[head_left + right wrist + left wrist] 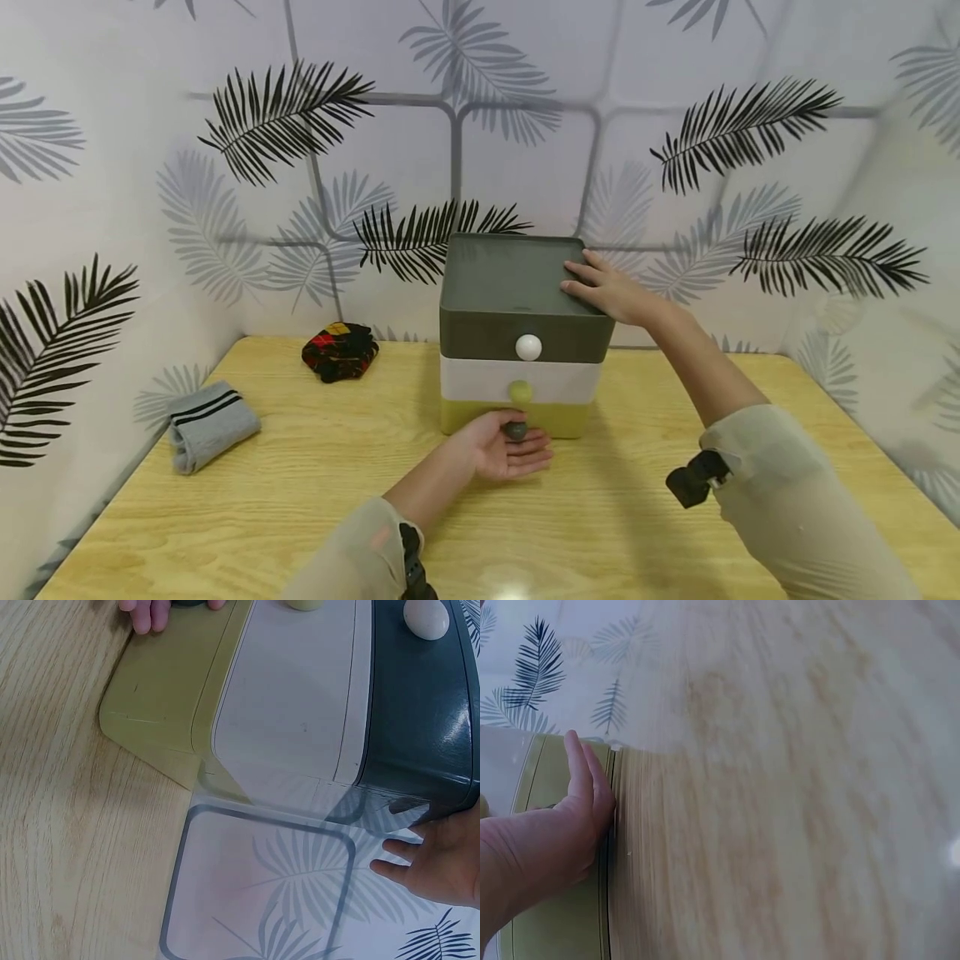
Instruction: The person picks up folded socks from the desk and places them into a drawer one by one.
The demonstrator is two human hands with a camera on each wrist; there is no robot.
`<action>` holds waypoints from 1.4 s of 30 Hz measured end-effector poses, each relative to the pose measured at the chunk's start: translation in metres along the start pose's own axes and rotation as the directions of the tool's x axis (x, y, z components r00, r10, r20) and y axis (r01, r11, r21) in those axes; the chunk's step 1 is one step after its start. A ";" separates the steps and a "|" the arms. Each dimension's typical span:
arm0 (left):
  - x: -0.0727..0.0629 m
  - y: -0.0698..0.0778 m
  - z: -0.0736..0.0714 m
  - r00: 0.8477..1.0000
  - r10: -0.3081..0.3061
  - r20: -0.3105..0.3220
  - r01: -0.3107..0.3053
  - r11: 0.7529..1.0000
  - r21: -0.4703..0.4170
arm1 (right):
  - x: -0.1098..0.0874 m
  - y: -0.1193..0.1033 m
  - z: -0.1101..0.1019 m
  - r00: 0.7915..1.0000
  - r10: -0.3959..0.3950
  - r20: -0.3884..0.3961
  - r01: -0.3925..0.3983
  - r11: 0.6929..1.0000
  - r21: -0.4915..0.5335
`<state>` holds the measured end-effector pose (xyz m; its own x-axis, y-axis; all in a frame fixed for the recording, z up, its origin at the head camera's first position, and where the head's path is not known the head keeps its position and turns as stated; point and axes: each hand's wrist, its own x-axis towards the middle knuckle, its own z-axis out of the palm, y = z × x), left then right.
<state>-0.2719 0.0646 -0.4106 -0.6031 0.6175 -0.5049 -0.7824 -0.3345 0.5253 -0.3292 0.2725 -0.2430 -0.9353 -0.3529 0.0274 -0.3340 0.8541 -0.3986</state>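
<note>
A three-tier drawer box stands on the table, dark grey on top, white in the middle and olive green at the bottom. My left hand is at the bottom drawer's dark knob, thumb above it and outstretched fingers below and beside it. Whether they press on the knob is hard to tell. In the left wrist view, the left hand lies against the green drawer front. My right hand rests with spread fingers on the right edge of the box's top.
A folded grey cloth with black stripes lies at the table's left. Behind it is a bunched black, red and yellow cloth. The wooden table meets a leaf-patterned curtain at the back. A white knob and a green knob mark the upper drawers.
</note>
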 end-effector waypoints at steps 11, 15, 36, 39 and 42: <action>-0.008 -0.006 0.000 1.000 -0.003 -0.006 0.003 0.999 0.047 | 0.001 0.001 0.001 1.000 0.002 0.007 -0.003 1.000 0.027; -0.014 -0.011 0.002 1.000 -0.026 -0.002 0.026 0.998 0.053 | 0.000 0.001 -0.001 1.000 0.003 0.005 -0.003 1.000 0.025; -0.059 -0.046 -0.004 0.995 -0.090 0.041 0.083 0.983 0.162 | 0.001 0.002 0.001 1.000 0.006 0.005 -0.006 1.000 0.022; -0.066 -0.052 -0.004 0.993 -0.108 0.039 0.101 0.982 0.162 | 0.001 0.002 0.001 1.000 0.007 0.006 -0.007 1.000 0.019; -0.073 -0.059 -0.004 0.990 -0.133 0.035 0.126 0.979 0.159 | 0.000 0.002 0.000 1.000 0.006 0.005 -0.006 1.000 0.021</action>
<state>-0.1828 0.0367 -0.4075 -0.4877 0.6813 -0.5458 -0.8173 -0.1366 0.5598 -0.3299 0.2739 -0.2442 -0.9367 -0.3495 0.0201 -0.3255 0.8483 -0.4176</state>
